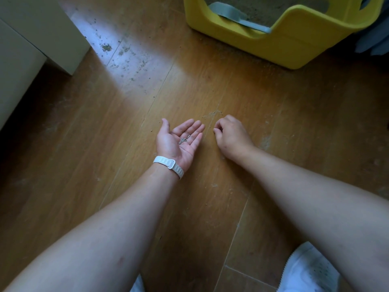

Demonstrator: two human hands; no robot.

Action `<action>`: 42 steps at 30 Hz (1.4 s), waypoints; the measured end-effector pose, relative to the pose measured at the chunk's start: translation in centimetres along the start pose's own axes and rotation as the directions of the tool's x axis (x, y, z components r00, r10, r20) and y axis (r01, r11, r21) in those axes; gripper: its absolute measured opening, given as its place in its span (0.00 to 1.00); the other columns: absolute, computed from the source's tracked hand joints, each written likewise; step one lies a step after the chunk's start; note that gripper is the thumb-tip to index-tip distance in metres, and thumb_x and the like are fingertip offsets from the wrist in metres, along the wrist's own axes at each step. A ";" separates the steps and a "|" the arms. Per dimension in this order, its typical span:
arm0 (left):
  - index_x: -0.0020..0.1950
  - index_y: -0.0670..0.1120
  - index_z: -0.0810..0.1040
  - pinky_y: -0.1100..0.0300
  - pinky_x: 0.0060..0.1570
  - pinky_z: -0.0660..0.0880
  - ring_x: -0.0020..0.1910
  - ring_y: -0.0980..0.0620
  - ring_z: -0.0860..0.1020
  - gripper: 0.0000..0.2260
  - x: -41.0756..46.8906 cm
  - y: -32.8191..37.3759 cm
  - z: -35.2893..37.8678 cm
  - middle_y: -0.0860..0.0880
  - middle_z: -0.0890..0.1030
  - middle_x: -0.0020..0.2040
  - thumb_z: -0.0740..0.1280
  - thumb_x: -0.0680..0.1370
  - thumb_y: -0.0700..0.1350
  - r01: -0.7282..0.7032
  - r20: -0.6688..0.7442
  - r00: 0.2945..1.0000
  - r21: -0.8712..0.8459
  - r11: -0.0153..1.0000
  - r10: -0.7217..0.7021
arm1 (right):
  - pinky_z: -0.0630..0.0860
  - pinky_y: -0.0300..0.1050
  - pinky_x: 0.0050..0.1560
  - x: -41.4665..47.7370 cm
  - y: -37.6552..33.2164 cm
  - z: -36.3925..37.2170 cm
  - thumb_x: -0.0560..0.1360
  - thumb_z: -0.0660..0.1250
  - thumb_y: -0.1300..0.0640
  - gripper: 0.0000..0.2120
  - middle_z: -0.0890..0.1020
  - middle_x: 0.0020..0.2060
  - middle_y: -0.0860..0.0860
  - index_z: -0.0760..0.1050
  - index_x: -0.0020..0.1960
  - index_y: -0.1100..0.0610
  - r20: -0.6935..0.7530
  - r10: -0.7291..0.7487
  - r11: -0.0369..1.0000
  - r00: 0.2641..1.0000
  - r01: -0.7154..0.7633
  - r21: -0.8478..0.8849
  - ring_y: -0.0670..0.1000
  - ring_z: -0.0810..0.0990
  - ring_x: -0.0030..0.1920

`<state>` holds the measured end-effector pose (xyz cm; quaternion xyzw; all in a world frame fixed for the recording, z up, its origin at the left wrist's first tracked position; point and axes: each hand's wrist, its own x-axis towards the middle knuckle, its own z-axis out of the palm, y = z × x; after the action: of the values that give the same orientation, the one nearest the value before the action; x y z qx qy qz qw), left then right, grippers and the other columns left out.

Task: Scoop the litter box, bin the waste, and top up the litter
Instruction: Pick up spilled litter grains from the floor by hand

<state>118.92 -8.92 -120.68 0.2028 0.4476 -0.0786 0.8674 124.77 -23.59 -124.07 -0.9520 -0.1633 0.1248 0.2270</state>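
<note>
Left hand [181,140]: palm up just above the wooden floor [105,165], fingers straight and together; a small cluster of grey litter granules [184,140] lies in the palm; white wristband [168,166] on the wrist.
Right hand [229,135]: just beside the left, knuckles up, fingers curled in toward the thumb at the floor; whether they pinch anything cannot be told.
Loose grit [214,113]: scattered on the boards just beyond both hands.
Yellow litter box [294,43]: far edge of the floor, well apart from the hands; grey scoop [237,16] resting inside on the litter.
</note>
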 end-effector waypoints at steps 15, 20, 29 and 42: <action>0.55 0.33 0.77 0.46 0.57 0.77 0.49 0.38 0.82 0.32 0.9 -0.7 0.7 0.35 0.82 0.47 0.53 0.81 0.62 0.020 0.002 1.000 -0.054 0.998 -0.020 | 0.71 0.32 0.42 -1.3 -2.8 -1.0 0.71 0.71 0.62 0.04 0.78 0.39 0.49 0.83 0.44 0.57 -0.119 -0.057 0.929 0.991 0.097 0.356 0.44 0.75 0.38; 0.57 0.33 0.77 0.49 0.60 0.75 0.55 0.40 0.81 0.32 0.9 -0.6 0.4 0.35 0.82 0.54 0.52 0.81 0.62 0.040 -0.009 0.999 -0.013 0.999 -0.040 | 0.75 0.41 0.50 1.1 2.0 -1.2 0.75 0.70 0.56 0.09 0.80 0.46 0.52 0.82 0.53 0.58 -0.130 0.137 0.974 0.982 -0.109 0.198 0.50 0.78 0.45; 0.57 0.34 0.78 0.49 0.59 0.76 0.56 0.39 0.81 0.32 0.9 -0.7 1.3 0.36 0.82 0.54 0.51 0.81 0.62 0.042 0.005 0.999 -0.004 0.999 -0.042 | 0.70 0.39 0.49 4.4 3.2 -1.4 0.76 0.70 0.55 0.10 0.80 0.47 0.53 0.83 0.53 0.59 -0.087 -0.063 0.996 0.994 0.068 0.059 0.51 0.78 0.47; 0.58 0.34 0.77 0.48 0.61 0.75 0.56 0.39 0.81 0.33 1.2 -0.8 1.2 0.35 0.82 0.56 0.51 0.81 0.62 0.035 -0.006 0.999 -0.007 0.999 -0.035 | 0.71 0.47 0.48 3.8 3.0 -0.2 0.76 0.66 0.62 0.05 0.79 0.42 0.58 0.79 0.44 0.63 -0.134 -0.158 0.987 0.978 0.152 -0.057 0.59 0.76 0.45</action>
<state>120.28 -10.14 -121.28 0.1923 0.4541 -0.0917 0.8651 129.06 -24.84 -125.91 -0.9476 -0.2239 0.0369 0.2247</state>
